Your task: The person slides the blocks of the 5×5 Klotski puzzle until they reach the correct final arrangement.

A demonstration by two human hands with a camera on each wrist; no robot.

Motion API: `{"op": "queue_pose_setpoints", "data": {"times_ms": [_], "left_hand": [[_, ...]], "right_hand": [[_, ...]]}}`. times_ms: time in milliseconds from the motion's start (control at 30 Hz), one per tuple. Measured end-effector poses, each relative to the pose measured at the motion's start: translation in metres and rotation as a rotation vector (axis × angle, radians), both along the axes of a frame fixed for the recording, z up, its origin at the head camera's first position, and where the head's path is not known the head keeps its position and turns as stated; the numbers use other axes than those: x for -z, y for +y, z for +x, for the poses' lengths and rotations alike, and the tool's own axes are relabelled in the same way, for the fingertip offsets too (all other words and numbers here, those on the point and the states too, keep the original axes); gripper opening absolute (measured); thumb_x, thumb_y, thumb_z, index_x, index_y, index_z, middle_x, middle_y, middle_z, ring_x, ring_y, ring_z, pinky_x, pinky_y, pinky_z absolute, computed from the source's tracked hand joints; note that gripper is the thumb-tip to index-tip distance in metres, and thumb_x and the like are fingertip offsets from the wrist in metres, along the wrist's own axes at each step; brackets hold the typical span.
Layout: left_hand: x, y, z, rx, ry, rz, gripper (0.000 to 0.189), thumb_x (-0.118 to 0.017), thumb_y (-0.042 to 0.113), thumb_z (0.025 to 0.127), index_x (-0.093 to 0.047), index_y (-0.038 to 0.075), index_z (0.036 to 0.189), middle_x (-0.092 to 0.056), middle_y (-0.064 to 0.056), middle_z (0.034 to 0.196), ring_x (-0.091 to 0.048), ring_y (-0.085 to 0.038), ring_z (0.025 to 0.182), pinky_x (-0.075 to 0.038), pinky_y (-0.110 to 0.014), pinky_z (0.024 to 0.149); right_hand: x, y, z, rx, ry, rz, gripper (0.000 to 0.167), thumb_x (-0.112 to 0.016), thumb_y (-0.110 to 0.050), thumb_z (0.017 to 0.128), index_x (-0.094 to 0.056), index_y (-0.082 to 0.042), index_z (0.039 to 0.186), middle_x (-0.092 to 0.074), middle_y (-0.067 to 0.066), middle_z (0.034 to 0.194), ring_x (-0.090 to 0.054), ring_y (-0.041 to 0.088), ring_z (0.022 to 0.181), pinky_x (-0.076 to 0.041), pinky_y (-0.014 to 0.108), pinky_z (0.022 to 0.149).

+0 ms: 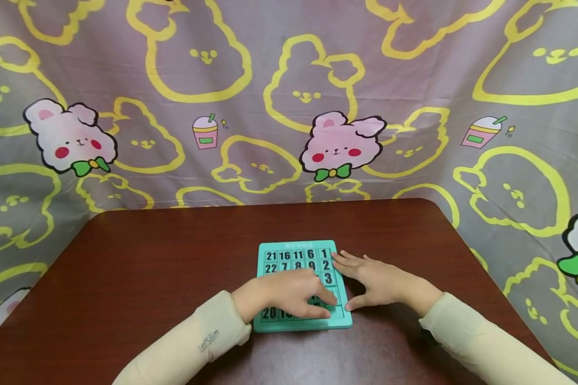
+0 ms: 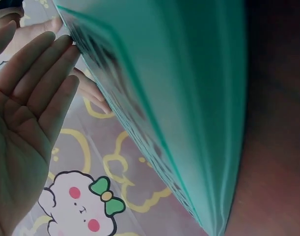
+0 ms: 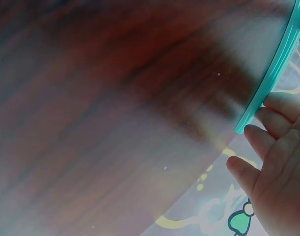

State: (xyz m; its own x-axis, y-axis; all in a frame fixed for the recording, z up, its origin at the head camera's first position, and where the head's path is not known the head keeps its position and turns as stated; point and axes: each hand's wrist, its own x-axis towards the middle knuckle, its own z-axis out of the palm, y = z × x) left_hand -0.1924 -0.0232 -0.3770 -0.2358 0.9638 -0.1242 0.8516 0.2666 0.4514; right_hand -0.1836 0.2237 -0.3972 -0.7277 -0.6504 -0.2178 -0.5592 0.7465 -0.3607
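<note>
A turquoise number slide puzzle [image 1: 293,326] lies flat on the table, its square tiles printed with black numbers. The right column reads 1, 2, 3 from the top. My left hand [image 1: 289,291] reaches across the lower half of the puzzle, index fingertip on the right column below the 3 and thumb lower down. This hand hides several tiles in the middle rows. At the puzzle's right side is my right hand [image 1: 378,280], fingers extended, fingertips at the frame's edge near 1 and 2, thumb near the lower right edge. The left wrist view shows the left palm [image 2: 22,123] beside the puzzle's thick side.
The dark brown wooden table [image 1: 173,251] extends around the puzzle. Behind it hangs a grey-pink curtain [image 1: 265,64] with yellow-outlined cartoon animals. Light sleeves [image 1: 188,342] cover both forearms.
</note>
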Motion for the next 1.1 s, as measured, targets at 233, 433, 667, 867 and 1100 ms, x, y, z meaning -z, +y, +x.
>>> {"op": "queue_pose_setpoints", "data": {"times_ms": [233, 433, 667, 867, 1100], "left_hand": [[0.001, 0.000, -0.007, -0.039, -0.012, -0.005, 0.036, -0.059, 0.032, 0.100, -0.068, 0.014, 0.129, -0.069, 0.004, 0.126, -0.063, 0.015, 0.072, -0.047, -0.009, 0.092], [-0.003, -0.005, -0.005, -0.036, 0.025, 0.001, 0.037, -0.059, 0.032, 0.099, -0.068, 0.014, 0.130, -0.068, 0.005, 0.127, -0.066, 0.007, 0.100, -0.047, -0.014, 0.097], [-0.009, -0.022, 0.000, -0.053, 0.053, 0.022, 0.035, -0.061, 0.032, 0.098, -0.070, 0.013, 0.127, -0.070, 0.003, 0.125, -0.063, -0.001, 0.116, -0.048, -0.016, 0.098], [-0.010, -0.033, 0.011, -0.021, 0.039, 0.036, 0.037, -0.060, 0.033, 0.098, -0.070, 0.012, 0.126, -0.070, 0.004, 0.124, -0.063, 0.001, 0.115, -0.048, -0.013, 0.096], [-0.007, -0.034, 0.018, 0.005, 0.095, 0.030, 0.038, -0.061, 0.038, 0.096, -0.072, 0.013, 0.123, -0.072, 0.005, 0.120, -0.064, 0.002, 0.111, -0.049, -0.011, 0.091]], "right_hand": [[0.001, 0.000, 0.000, -0.011, 0.008, -0.005, 0.097, -0.069, -0.061, 0.082, -0.033, -0.007, 0.155, -0.020, 0.008, 0.166, -0.016, 0.034, 0.154, -0.022, 0.069, 0.114], [0.000, -0.001, 0.001, -0.001, -0.006, -0.008, 0.098, -0.070, -0.061, 0.082, -0.032, -0.008, 0.156, -0.019, 0.007, 0.167, -0.015, 0.033, 0.154, -0.021, 0.068, 0.115], [-0.001, -0.001, 0.001, 0.016, -0.007, 0.000, 0.099, -0.069, -0.062, 0.082, -0.031, -0.009, 0.156, -0.019, 0.007, 0.167, -0.015, 0.033, 0.154, -0.021, 0.067, 0.115], [-0.001, -0.001, 0.001, 0.012, -0.007, 0.005, 0.098, -0.069, -0.061, 0.082, -0.032, -0.009, 0.156, -0.019, 0.007, 0.167, -0.015, 0.033, 0.154, -0.021, 0.067, 0.115], [-0.002, -0.002, 0.001, 0.013, -0.012, -0.003, 0.098, -0.070, -0.060, 0.082, -0.032, -0.009, 0.156, -0.019, 0.007, 0.167, -0.015, 0.033, 0.154, -0.021, 0.067, 0.115]]}}
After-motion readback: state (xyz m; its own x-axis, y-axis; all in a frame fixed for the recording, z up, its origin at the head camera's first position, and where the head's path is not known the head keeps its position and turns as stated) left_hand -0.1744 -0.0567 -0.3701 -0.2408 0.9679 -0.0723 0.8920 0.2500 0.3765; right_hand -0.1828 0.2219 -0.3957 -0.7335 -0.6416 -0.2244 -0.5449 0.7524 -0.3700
